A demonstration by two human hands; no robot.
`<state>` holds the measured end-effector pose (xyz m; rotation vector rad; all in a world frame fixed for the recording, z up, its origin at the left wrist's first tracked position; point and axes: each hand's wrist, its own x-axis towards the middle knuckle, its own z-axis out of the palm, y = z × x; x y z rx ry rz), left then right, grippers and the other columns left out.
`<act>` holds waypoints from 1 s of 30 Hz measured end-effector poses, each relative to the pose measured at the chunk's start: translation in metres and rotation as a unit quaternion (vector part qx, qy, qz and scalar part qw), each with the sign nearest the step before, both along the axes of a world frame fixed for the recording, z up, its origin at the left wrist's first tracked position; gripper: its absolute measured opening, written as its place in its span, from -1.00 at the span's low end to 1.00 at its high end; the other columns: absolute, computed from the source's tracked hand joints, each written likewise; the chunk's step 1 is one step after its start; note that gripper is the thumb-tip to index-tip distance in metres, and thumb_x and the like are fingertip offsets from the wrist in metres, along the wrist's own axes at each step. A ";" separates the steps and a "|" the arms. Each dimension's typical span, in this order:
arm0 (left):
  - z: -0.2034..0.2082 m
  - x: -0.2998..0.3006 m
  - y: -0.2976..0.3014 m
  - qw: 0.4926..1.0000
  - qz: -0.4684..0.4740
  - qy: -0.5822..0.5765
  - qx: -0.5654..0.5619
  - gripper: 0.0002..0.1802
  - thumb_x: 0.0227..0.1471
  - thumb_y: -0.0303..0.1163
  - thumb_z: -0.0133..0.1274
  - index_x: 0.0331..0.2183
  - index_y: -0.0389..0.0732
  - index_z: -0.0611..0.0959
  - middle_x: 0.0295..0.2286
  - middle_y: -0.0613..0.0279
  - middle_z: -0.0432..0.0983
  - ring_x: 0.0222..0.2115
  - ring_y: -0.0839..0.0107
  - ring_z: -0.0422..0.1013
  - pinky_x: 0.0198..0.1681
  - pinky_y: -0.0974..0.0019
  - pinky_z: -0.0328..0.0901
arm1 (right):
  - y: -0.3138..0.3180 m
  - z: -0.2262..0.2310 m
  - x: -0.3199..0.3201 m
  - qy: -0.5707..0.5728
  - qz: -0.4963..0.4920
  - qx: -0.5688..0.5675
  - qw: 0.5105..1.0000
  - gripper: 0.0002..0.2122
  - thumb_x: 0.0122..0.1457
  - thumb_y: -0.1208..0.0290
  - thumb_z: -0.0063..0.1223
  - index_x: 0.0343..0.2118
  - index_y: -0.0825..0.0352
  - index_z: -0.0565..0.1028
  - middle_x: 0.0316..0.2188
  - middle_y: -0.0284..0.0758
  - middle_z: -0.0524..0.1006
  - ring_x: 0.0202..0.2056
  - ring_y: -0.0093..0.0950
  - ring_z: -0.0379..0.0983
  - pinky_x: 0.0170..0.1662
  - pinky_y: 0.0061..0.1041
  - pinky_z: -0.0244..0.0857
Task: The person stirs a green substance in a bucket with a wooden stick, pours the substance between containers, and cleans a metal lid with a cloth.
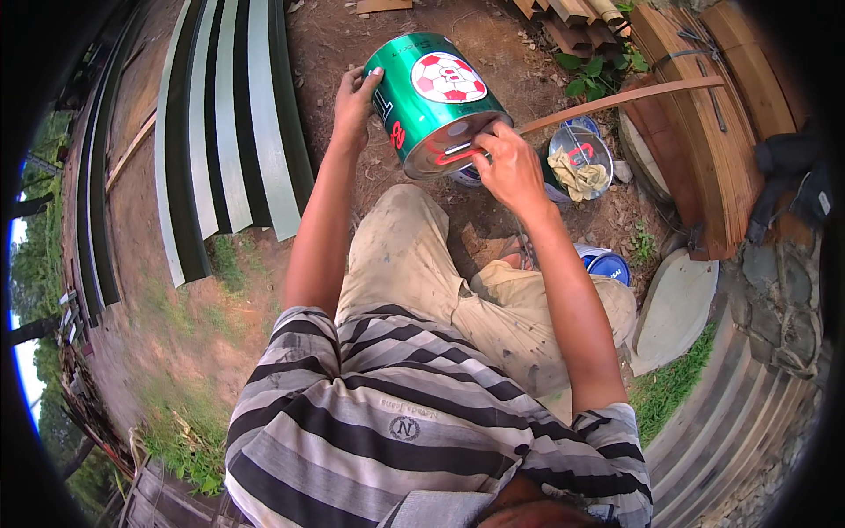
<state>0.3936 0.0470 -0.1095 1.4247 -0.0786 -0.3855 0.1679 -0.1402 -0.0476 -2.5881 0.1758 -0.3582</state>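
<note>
A green tin can (426, 107) with a red-and-white football badge is held up tilted above my knees, its flat metal end turned toward me. My left hand (355, 107) grips its left side, with the fingers partly behind the wall. At the metal end my right hand (509, 169) is closed in a pinch on a slim red-and-white object (456, 155), which lies against that end near the rim. Its kind is unclear because the fingers cover part of it. Below and right of the can stands an open container (606, 158) with a crumpled beige cloth (576, 179) in it.
A blue-lidded tub (609, 267) sits beside my bent leg. Long ribbed metal sheets (231, 114) lie at the left. Bundled wooden planks (700, 132) are stacked at the right, with a thin wooden strip (616, 99) reaching toward the can. A pale flat slab (676, 308) lies nearer.
</note>
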 end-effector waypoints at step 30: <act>0.064 0.008 -0.101 0.947 -0.036 -0.316 0.042 -0.31 0.01 -0.12 0.44 0.04 -0.31 0.57 -0.21 0.18 0.59 -0.22 0.47 0.52 -0.10 0.33 0.42 | -0.040 -0.024 0.000 -0.057 -0.226 -0.108 0.967 -0.80 0.05 0.36 0.40 -0.52 0.39 0.63 -0.44 -0.01 0.63 -0.36 0.06 0.59 -0.27 0.00 0.43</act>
